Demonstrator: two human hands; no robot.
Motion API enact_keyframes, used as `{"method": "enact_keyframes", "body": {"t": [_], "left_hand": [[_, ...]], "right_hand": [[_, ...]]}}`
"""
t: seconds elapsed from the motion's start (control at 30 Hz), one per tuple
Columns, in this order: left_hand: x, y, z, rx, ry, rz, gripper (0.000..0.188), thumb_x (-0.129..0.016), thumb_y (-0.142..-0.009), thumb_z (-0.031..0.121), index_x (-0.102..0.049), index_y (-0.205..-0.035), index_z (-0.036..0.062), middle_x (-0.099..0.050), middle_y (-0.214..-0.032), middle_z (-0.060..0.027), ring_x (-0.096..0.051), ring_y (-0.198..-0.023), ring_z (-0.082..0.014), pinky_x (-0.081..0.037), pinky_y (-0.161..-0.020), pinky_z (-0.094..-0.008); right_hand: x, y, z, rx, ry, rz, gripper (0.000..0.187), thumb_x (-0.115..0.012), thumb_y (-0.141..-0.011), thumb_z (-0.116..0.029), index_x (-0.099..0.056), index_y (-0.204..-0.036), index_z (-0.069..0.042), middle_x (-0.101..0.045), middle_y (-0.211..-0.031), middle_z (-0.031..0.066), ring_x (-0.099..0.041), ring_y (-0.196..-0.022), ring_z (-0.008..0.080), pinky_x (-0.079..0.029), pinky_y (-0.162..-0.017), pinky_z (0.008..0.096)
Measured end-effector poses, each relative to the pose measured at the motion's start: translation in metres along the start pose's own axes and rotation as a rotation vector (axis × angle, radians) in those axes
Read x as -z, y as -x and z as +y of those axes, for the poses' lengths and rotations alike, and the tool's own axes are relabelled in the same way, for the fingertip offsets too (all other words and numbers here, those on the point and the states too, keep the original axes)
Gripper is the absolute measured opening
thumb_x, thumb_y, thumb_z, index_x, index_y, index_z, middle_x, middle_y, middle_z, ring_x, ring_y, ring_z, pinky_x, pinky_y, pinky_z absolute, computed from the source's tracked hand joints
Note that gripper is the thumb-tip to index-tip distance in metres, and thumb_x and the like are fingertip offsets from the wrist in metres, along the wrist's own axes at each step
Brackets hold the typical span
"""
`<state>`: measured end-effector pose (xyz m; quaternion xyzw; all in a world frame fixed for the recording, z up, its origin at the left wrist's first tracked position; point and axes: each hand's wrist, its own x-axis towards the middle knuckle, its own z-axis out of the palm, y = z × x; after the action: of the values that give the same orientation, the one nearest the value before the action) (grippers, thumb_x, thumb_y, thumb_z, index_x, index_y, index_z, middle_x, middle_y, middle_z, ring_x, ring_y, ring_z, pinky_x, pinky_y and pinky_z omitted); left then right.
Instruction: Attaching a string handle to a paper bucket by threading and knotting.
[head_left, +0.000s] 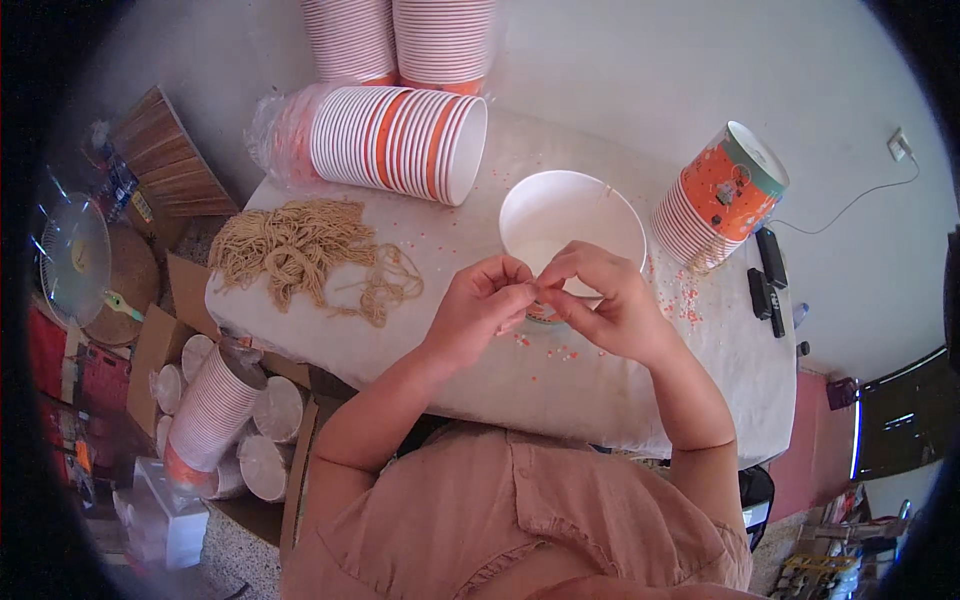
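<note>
A white paper bucket (pixel 575 195) stands upright on the table before me, its mouth facing up. Both hands meet at its near rim, fingertips together. My left hand (pixel 487 303) pinches thumb to forefinger, and my right hand (pixel 607 300) does the same beside it. Whatever lies between the fingertips is too small and covered to name. A short bit of tan string shows at the bucket's far right rim. Left of the hands lies a loose bundle of tan string (pixel 300 245), with a thinner tangle (pixel 385 285) at its side.
A bagged stack of paper buckets (pixel 400 140) lies behind the string; more stacks (pixel 445 45) stand at the back. An orange-and-green stack (pixel 725 195) leans at the right, near black devices (pixel 768 285). Orange and white bits (pixel 685 300) litter the table. A carton (pixel 160 345) of wrapped buckets sits lower left.
</note>
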<state>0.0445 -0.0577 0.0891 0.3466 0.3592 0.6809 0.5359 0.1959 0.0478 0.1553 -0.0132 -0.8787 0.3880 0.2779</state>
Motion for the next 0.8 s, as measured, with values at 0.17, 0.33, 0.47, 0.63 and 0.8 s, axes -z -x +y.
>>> {"method": "enact_keyframes", "body": {"t": [0.17,0.33,0.47,0.63,0.8], "left_hand": [[0.001,-0.0004,-0.0014,0.007,0.082,-0.015,0.004,-0.057,-0.091,0.008,-0.056,-0.093,0.0049,-0.052,-0.072,0.0034,-0.04,-0.053,-0.002,-0.03,-0.046,-0.0185],[0.0026,0.0,-0.0025,0.014,0.128,-0.033,0.002,-0.056,-0.092,0.007,-0.056,-0.093,0.0058,-0.053,-0.073,0.0034,-0.04,-0.054,-0.0018,-0.03,-0.046,-0.0177],[0.003,0.0006,-0.0021,0.011,0.149,-0.046,0.003,-0.057,-0.092,0.008,-0.056,-0.094,0.0058,-0.053,-0.073,0.0036,-0.04,-0.054,-0.0021,-0.03,-0.047,-0.0176],[0.0022,0.0014,-0.0027,0.015,0.183,-0.026,0.005,-0.058,-0.092,0.009,-0.058,-0.094,0.0046,-0.053,-0.071,0.0035,-0.039,-0.054,-0.0023,-0.03,-0.047,-0.0179],[0.0046,0.0016,-0.0072,-0.067,0.16,-0.017,0.008,-0.062,-0.091,0.011,-0.063,-0.093,0.0038,-0.054,-0.07,0.0031,-0.04,-0.055,-0.0021,-0.031,-0.047,-0.0189]], "right_hand": [[-0.0061,0.003,0.0055,0.101,0.1,0.035,0.018,-0.065,-0.077,0.005,-0.061,-0.095,0.001,-0.06,-0.083,0.0122,-0.063,-0.071,0.0263,-0.05,-0.058,0.0339],[-0.007,0.0012,0.0066,0.183,0.186,0.072,0.018,-0.067,-0.076,0.003,-0.063,-0.094,0.002,-0.06,-0.082,0.0125,-0.062,-0.069,0.0278,-0.05,-0.058,0.0356],[-0.0085,0.0011,0.0073,0.185,0.191,0.112,0.017,-0.068,-0.076,0.003,-0.064,-0.092,0.002,-0.061,-0.081,0.013,-0.062,-0.068,0.0281,-0.05,-0.059,0.0357],[-0.0082,0.0009,0.0071,0.151,0.181,0.129,0.014,-0.068,-0.076,0.003,-0.064,-0.09,0.002,-0.061,-0.079,0.0129,-0.062,-0.068,0.0274,-0.05,-0.057,0.0352],[-0.0077,-0.0002,0.0067,0.129,0.161,0.132,0.013,-0.069,-0.077,0.003,-0.064,-0.089,0.002,-0.061,-0.079,0.0125,-0.063,-0.068,0.0262,-0.052,-0.057,0.0343]]}}
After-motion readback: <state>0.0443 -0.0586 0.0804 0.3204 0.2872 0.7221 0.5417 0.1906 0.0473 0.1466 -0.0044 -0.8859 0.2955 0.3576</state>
